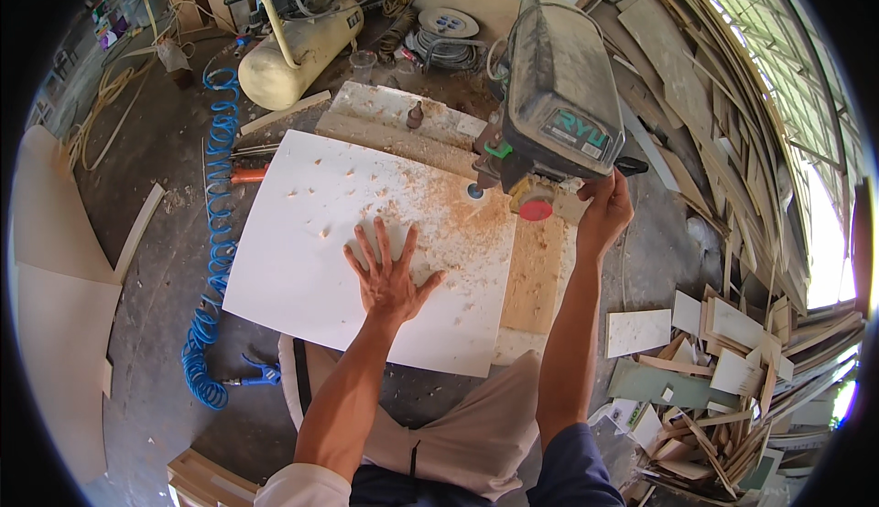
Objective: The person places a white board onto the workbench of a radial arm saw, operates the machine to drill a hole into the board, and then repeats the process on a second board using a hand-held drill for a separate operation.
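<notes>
Grey floor [165, 324] below a broad white panel [458, 273] with tan sawdust [435, 205]

Lg grn lettering [580, 125] on dk label [595, 146], front of drill press hsg [560, 72]

Left hand [388, 280] spread flat, palm down, right hand [608, 210] farther forward, partly curled, both forearms [344, 402] extended
</notes>
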A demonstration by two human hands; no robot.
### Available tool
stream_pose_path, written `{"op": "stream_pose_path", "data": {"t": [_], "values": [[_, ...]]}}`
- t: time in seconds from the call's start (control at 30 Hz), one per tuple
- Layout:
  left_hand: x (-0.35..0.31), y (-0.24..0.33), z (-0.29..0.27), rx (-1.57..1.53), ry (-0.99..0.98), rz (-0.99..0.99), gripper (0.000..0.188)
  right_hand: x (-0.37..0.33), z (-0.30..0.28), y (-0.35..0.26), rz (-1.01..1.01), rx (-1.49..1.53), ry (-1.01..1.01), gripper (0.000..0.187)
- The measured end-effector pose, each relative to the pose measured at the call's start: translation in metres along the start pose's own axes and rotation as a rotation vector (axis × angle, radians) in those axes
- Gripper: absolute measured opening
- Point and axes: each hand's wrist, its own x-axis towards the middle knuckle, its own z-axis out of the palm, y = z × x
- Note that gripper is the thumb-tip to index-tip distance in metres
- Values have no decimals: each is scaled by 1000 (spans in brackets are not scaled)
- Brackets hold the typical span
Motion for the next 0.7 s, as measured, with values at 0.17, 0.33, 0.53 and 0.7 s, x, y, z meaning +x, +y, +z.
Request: {"op": "stream_pose_path", "data": {"t": [0.17, 0.33, 0.53, 0.7], "values": [[0, -1, 2, 4, 1, 3, 99, 4, 1, -8, 32, -98, 19, 29], [1, 0, -4, 14, -53, -15, 99, -44, 6, 8, 90, -23, 61, 28], [1, 1, -4, 3, -34, -5, 99, -55, 3, 21, 98, 75, 32, 29], [1, 0, -6, 12, -52, -13, 99, -54, -2, 25, 93, 76, -2, 29]]}}
